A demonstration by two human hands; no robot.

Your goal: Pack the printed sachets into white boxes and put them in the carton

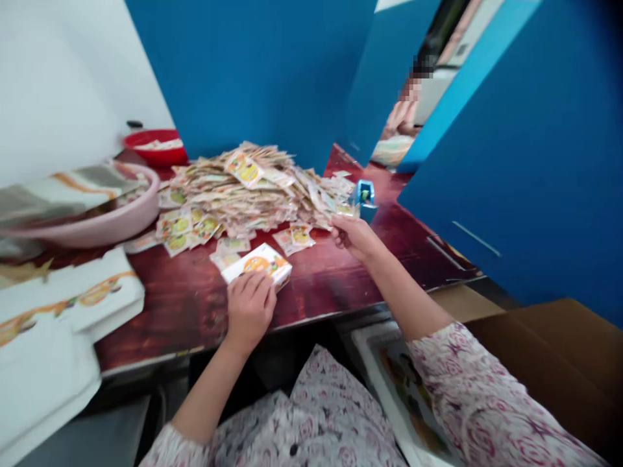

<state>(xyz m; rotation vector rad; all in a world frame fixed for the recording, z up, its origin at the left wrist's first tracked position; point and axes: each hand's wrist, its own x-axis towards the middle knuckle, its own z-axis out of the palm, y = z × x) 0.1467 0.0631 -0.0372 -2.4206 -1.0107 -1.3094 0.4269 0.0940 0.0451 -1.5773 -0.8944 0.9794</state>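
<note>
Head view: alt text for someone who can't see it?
A person's left hand rests on a white fruit-print carton on a dark red table. The right hand is near a blue tape dispenser, beside a heap of fruit-print sachets.

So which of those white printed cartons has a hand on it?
The box under the left hand, in front of the packet pile. It is folded into shape, while the white cartons at far left look flat and no hand touches them.
</note>
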